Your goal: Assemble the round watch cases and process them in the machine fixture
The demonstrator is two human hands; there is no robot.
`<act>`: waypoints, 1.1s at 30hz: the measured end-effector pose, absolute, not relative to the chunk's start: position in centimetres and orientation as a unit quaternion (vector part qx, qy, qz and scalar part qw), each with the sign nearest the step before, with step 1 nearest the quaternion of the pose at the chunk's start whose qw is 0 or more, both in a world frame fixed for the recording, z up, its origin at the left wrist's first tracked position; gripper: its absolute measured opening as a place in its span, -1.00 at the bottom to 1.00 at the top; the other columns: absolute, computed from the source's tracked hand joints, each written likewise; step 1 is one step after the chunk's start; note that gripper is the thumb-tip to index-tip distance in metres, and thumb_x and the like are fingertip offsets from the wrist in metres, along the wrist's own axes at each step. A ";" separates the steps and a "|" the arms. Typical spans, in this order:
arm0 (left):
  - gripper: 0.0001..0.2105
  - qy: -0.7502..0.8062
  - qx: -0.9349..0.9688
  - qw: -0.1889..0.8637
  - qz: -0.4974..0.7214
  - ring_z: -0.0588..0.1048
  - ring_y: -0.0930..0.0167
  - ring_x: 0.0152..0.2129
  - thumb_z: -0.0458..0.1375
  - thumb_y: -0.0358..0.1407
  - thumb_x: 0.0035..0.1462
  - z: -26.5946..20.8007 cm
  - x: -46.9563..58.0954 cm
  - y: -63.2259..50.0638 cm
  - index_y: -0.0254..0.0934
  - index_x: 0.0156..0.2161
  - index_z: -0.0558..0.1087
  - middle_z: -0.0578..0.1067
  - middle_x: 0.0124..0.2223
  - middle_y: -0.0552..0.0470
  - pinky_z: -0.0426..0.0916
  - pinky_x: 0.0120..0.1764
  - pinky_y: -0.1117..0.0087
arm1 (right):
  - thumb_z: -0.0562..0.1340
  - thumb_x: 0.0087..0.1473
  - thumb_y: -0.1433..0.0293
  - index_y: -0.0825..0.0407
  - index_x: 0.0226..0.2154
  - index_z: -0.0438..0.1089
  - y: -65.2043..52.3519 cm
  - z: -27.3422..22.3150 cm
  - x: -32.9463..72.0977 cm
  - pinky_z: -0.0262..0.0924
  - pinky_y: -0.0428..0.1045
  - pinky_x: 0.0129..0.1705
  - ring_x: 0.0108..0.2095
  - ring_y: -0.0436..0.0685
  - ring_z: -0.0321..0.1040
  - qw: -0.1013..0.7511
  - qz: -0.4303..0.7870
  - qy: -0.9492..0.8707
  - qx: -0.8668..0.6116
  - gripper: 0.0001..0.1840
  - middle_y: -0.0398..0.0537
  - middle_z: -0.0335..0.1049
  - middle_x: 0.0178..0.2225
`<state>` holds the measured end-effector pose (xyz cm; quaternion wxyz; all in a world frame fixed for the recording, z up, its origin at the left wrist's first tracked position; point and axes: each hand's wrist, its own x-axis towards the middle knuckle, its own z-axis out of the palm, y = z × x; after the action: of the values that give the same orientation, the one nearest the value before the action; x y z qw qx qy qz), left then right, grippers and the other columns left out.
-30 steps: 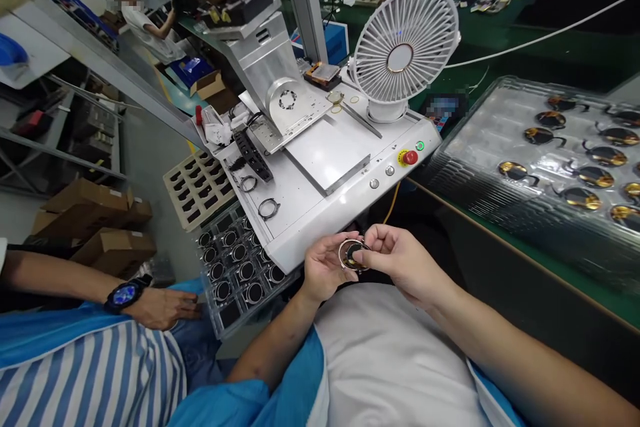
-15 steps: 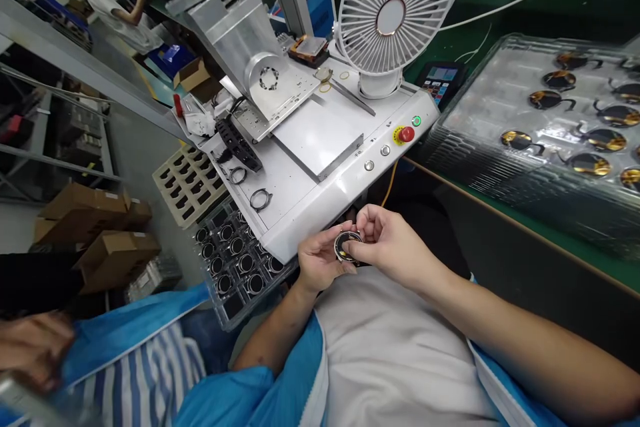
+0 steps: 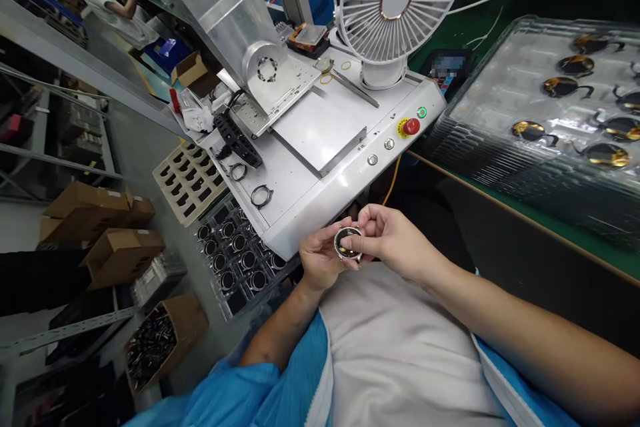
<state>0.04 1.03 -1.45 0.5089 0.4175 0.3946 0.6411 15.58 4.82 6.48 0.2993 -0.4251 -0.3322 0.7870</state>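
My left hand (image 3: 320, 257) grips a round watch case (image 3: 342, 255) by its rim, just in front of my body. Inside the silver ring the case looks black with small gold-coloured spots. My right hand (image 3: 387, 240) is bent over the same case; its thumb lies on the inner face and the curled fingers are at the far rim. Whether a small part sits between those fingertips is hidden. Beyond my hands is the front of a white bench machine (image 3: 300, 227), with two loose dark watch rings (image 3: 261, 196) on its left corner.
A clear tray of round watch parts (image 3: 247, 260) is left of the machine, beside a beige slotted tray (image 3: 187, 180). On the right, stacked clear trays (image 3: 480, 113) hold black-and-gold discs. A white fan (image 3: 397, 0) and a red stop button (image 3: 411, 127) are on the machine. Another person (image 3: 113, 7) is at far left.
The watch case is now tilted a little more towards me, and my right thumb has shifted across it. A neighbour's hand and striped shirt at lower left have gone from view, showing a carton.
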 end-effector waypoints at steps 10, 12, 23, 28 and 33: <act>-0.41 0.363 0.499 0.461 0.638 0.69 0.21 -0.09 0.57 -0.34 -0.15 -1.0 -0.3 0.6 0.05 0.05 0.61 0.67 0.04 -0.02 0.61 0.04 0.14 | 0.61 -0.29 0.08 0.03 -0.56 0.21 4.5 5.4 15.6 0.29 -0.13 -0.66 -0.67 -0.01 0.30 0.302 0.793 -0.343 -0.403 -0.38 -0.12 0.42 -0.64; -0.41 0.386 0.484 0.445 0.647 0.69 0.17 -0.09 0.58 -0.35 -0.19 -0.7 -0.2 0.4 0.00 0.02 0.63 0.68 0.02 -0.04 0.61 0.04 0.12 | 0.60 -0.28 0.08 0.03 -0.55 0.22 4.5 5.4 15.1 0.31 -0.12 -0.66 -0.67 0.00 0.32 0.312 0.793 -0.343 -0.394 -0.38 -0.14 0.41 -0.64; -0.62 0.387 0.403 0.464 0.687 0.68 0.17 -0.07 0.43 -0.23 0.10 1.6 -1.1 1.6 -0.15 0.04 0.58 0.64 0.05 -0.11 0.58 0.04 0.12 | 0.61 -0.29 0.06 0.01 -0.43 0.28 14.5 6.7 15.0 0.21 -0.14 -0.75 -0.70 -0.03 0.22 0.414 0.646 -0.395 -0.505 -0.39 -0.23 0.31 -0.65; -0.46 0.420 0.438 0.468 0.642 0.69 0.26 -0.20 0.55 -0.35 -0.12 2.4 -1.6 1.3 -0.21 0.03 0.59 0.67 -0.01 -0.15 0.62 -0.14 0.28 | 0.57 -0.14 0.17 0.00 -0.52 0.25 19.7 7.7 16.5 0.06 -0.13 -0.78 -0.74 -0.05 0.12 0.443 0.611 -0.379 -0.535 -0.49 -0.21 0.22 -0.69; -0.40 0.467 0.484 0.401 0.622 0.69 0.19 -0.11 0.56 -0.40 -0.18 2.6 -1.3 1.1 -0.30 0.05 0.59 0.68 0.00 -0.24 0.62 -0.03 0.26 | 0.56 -0.15 0.13 0.02 -0.55 0.28 16.7 8.1 16.5 0.04 -0.14 -0.71 -0.74 -0.09 0.09 0.465 0.594 -0.431 -0.495 -0.49 -0.23 0.20 -0.71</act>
<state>-1.26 1.08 2.60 0.4010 0.4838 0.4666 0.6224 16.54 16.67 8.12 0.4648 -0.4950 -0.4312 0.5942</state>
